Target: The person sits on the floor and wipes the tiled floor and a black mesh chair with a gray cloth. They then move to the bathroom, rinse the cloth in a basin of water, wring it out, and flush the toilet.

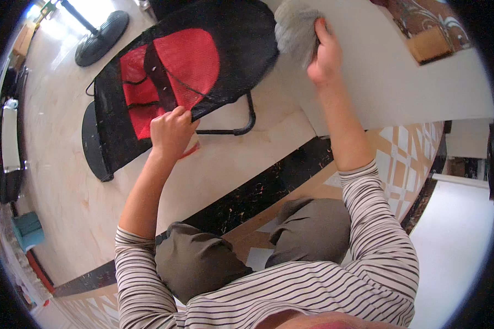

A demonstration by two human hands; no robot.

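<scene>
A black mesh baby bouncer seat (247, 45) with a red fabric panel (193, 53) and black harness straps (158, 74) stands tilted before me. My left hand (171, 129) is closed around its near edge, beside the red panel. Under that edge shows part of its bent black tube frame (250, 115). To the right, my right hand (327, 57) grips a bunched grey cloth (294, 33). The cloth is close to the seat's upper right rim; whether they touch, I cannot tell.
A pale smooth panel (374, 86) rises to the right of the seat. A pole on a round black base (101, 41) stands at the upper left. A black stone strip (267, 177) crosses the floor before my knees. At the far left sits a teal box (29, 230).
</scene>
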